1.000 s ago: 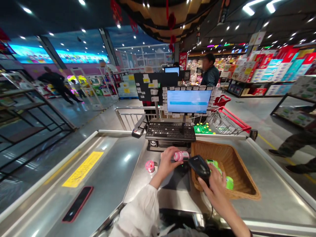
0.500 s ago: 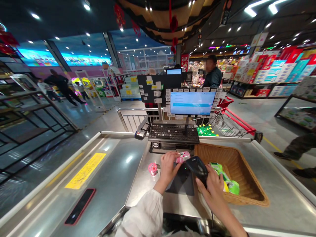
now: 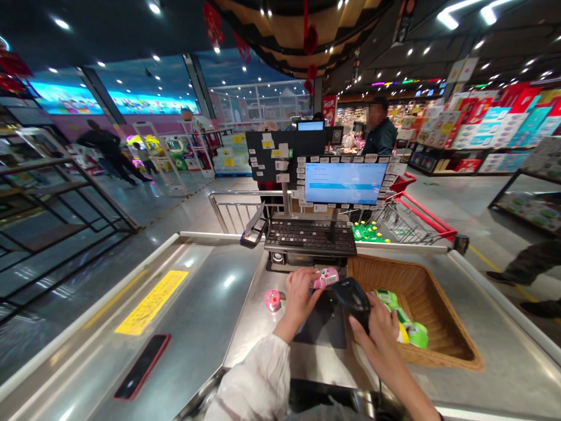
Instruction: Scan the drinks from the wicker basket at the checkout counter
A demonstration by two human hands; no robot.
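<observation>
My left hand [image 3: 299,294] is closed around a small pink bottle [image 3: 325,277], held over the dark scanner plate [image 3: 323,324] of a steel checkout counter. My right hand [image 3: 377,328] grips a black handheld barcode scanner [image 3: 353,295], its head close to the pink bottle. A cable runs down from that hand. A second small pink item [image 3: 272,299] stands on the counter just left of my left hand.
A wicker basket [image 3: 442,339] at the right holds green packs [image 3: 409,327]. Behind are a keyboard [image 3: 310,235], a screen [image 3: 345,182] and a red trolley [image 3: 416,213]. A dark phone [image 3: 141,366] lies on the counter at the left. A person stands beyond the screen.
The view has shifted slightly. Both hands keep their grip, with the pink bottle and the scanner staying close together over the scanner plate.
</observation>
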